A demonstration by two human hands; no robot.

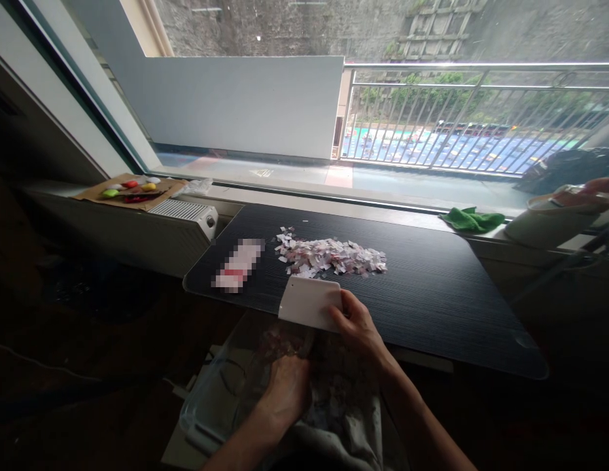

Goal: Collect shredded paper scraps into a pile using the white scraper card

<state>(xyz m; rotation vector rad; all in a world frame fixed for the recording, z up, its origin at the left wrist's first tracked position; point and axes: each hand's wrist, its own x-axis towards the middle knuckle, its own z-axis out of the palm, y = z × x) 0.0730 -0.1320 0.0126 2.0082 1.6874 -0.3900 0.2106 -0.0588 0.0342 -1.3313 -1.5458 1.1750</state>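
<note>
A white flat scraper (309, 304) with a small hole in one corner is pinched in my right hand (356, 320), thumb on its near face. It is tilted at the table's near edge, just in front of a heap of small cut paper pieces (333, 255), pale with pinkish marks. My left hand (289, 386) is lower, below the table edge, curled with its fingers mostly hidden. Around it is a dim, see-through plastic bag or container (269, 340) with similar pieces in it. What the left fingers grip cannot be made out.
The dark table (432, 294) stands against the window sill. A blurred-out pinkish item (239, 265) lies on its left side. A green cloth (473, 220) is on the sill. To the left are a radiator (184, 216) and cardboard (93, 190) with colourful items. A clear plastic bin (186, 418) sits below.
</note>
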